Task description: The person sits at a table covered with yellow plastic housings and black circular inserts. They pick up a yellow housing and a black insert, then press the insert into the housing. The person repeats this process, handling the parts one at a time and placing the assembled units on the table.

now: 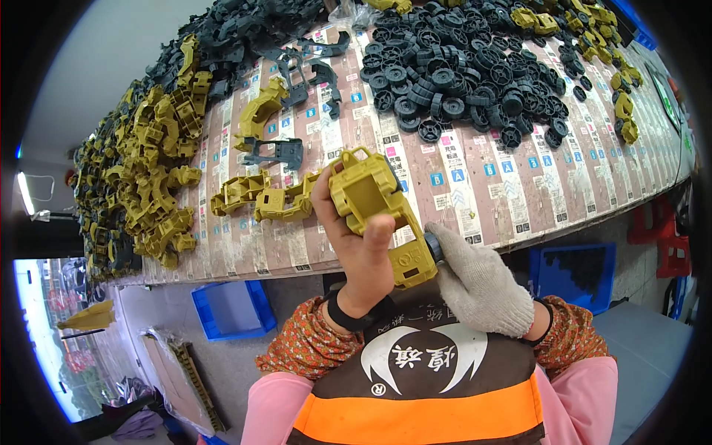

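My bare left hand (363,259) is closed around a yellow plastic toy vehicle body (413,261), held tilted above my lap at the table's near edge. Its box-like end points away from me, open side up, with my thumb across it. In a knitted white glove, my right hand (486,289) pinches a small dark wheel (433,247) against the right side of the body. The glove hides part of that wheel. Just beyond my left hand lie another yellow body piece (282,203) and a dark grey frame part (276,153).
Dark wheels (460,74) are heaped on the table (475,200) at the far right centre. Yellow bodies (152,148) pile up along the left, dark parts (222,37) behind them. Blue bins (236,310) stand below the table edge on both sides; red stools (660,230) are at right.
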Demonstrator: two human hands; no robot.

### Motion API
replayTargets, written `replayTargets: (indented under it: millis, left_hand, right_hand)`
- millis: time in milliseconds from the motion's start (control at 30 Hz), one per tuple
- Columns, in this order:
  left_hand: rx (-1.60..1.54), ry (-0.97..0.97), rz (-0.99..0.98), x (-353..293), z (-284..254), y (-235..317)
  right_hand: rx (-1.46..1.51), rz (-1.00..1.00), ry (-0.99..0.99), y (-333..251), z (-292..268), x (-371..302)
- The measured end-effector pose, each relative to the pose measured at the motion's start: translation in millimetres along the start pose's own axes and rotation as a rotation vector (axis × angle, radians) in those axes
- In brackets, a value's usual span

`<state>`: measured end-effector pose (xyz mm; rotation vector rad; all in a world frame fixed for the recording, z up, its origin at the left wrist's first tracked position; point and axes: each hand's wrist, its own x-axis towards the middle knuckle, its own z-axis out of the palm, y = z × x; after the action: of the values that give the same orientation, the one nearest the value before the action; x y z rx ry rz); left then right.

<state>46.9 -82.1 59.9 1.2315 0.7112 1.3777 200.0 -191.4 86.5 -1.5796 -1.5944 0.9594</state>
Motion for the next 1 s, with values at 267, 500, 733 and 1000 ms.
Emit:
replayTargets:
  millis: [267,500,733,1000]
  left_hand:
    - [-0.058,0.025,0.094,-6.8,1.1,0.7]
    - [0.002,0.186,0.227,2.4,5.1,1.3]
    - [-0.271,-0.040,-0.098,64.2,-8.0,22.9]
    - [-0.009,0.079,-0.214,71.4,-102.9,27.8]
  right_hand:
    - [0.012,0.038,-0.057,-9.9,7.1,9.7]
    - [-0.120,-0.015,-0.115,-37.5,-16.8,41.4]
    - [-0.160,-0.155,0.106,-44.1,-37.1,98.7]
    - [0.429,0.208,0.132,-19.3,-158.1,252.3]
